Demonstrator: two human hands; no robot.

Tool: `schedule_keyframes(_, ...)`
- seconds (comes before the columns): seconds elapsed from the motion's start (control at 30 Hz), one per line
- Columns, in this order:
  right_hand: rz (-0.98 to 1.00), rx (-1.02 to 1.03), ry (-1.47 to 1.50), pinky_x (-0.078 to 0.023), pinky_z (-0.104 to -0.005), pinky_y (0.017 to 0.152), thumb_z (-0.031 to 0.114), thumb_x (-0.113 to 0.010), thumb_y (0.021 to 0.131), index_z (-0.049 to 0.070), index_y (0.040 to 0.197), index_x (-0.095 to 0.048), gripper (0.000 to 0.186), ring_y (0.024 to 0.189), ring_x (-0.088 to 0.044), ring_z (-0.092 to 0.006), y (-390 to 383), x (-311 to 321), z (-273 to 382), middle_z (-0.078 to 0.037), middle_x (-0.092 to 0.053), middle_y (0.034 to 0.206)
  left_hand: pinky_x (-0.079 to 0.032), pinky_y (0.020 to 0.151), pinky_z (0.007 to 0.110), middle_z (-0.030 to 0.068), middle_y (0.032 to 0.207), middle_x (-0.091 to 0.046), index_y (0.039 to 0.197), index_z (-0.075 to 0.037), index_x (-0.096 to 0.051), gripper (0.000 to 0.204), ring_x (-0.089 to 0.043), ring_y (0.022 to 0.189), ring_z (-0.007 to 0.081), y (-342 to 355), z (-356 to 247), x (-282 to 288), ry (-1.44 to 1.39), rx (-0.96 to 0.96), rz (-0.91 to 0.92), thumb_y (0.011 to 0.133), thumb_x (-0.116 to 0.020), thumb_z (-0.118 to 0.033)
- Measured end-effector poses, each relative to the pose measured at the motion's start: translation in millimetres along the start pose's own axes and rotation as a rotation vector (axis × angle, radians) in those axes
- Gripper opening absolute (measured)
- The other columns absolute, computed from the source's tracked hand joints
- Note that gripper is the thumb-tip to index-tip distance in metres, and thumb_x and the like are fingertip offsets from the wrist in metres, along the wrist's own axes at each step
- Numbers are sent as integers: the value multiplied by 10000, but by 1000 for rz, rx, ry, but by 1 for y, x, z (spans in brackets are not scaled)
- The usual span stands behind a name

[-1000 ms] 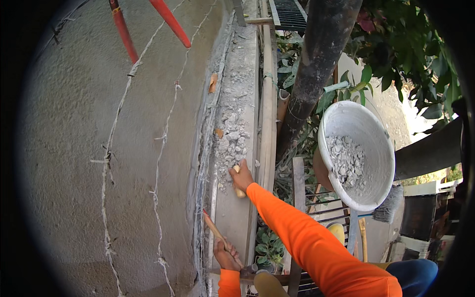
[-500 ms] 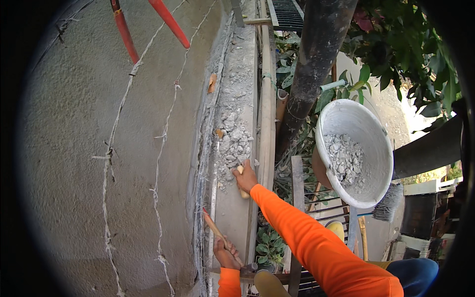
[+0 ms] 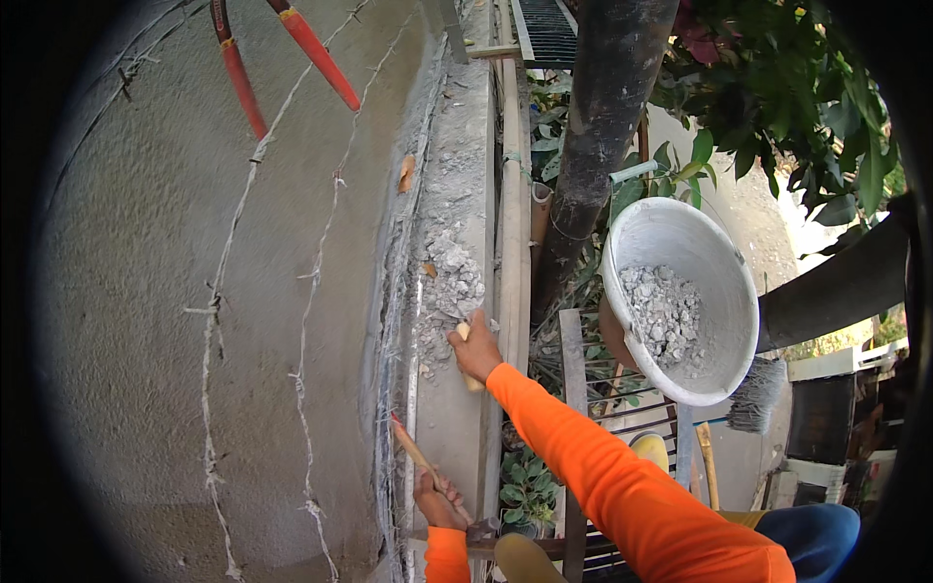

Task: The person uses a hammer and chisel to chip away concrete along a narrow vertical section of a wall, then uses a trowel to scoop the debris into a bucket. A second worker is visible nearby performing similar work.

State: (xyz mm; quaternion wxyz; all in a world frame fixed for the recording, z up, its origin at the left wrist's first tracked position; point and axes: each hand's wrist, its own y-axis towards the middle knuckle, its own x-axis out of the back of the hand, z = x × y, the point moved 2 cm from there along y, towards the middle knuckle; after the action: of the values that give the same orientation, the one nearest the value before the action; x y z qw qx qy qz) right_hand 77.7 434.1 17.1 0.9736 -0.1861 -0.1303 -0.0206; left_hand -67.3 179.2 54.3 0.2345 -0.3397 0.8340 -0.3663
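Observation:
My right hand (image 3: 475, 352) is wrapped around the pale wooden handle (image 3: 472, 383) of a tool at the near side of a heap of grey rubble (image 3: 457, 272). The tool's working end is mostly hidden by the hand and rubble. The heap lies on a narrow concrete ledge (image 3: 457, 413) along a grey wall. Lower down, my left hand (image 3: 440, 500) grips a hammer (image 3: 416, 451) by its wooden handle. The handle's red-tipped end points toward the wall, while the dark head sits beyond the fingers, near the lower edge.
Right of the ledge, a whitish bucket (image 3: 743, 311) holds broken rubble, with a brush (image 3: 758, 396) beside it. A dark pole (image 3: 617, 107) rises behind. Barbed wire (image 3: 209, 389) and red-handled cutters (image 3: 321, 60) are at the wall side. Metal slats and my yellow boots show below.
The view has shifted slightly. My right hand with its tool has edged a little farther into the rubble. My left hand keeps its hold on the hammer.

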Motion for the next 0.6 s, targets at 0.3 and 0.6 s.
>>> schedule_keyframes(0.3, 39, 90, 328, -532, -476, 633, 305, -659, 958, 20, 1184, -344, 480, 714, -653, -352, -93, 98, 130, -210, -623, 888, -286, 414, 261, -20, 678, -455, 1063, -137, -523, 207, -381, 480, 94, -1, -3, -2, 46, -10, -30, 1049, -425, -318)
schedule_keyframes(0.6, -210, 3, 1370, -451, -240, 335, 267, -485, 1061, 116, 1003, -453, 164, 495, -501, -101, -189, 231, 172, -55, -517, 804, -290, 429, 261, -18, 689, -437, 1061, -143, -525, 213, -375, 490, 95, 3, 0, 1, 38, -14, 0, 1051, -424, -331)
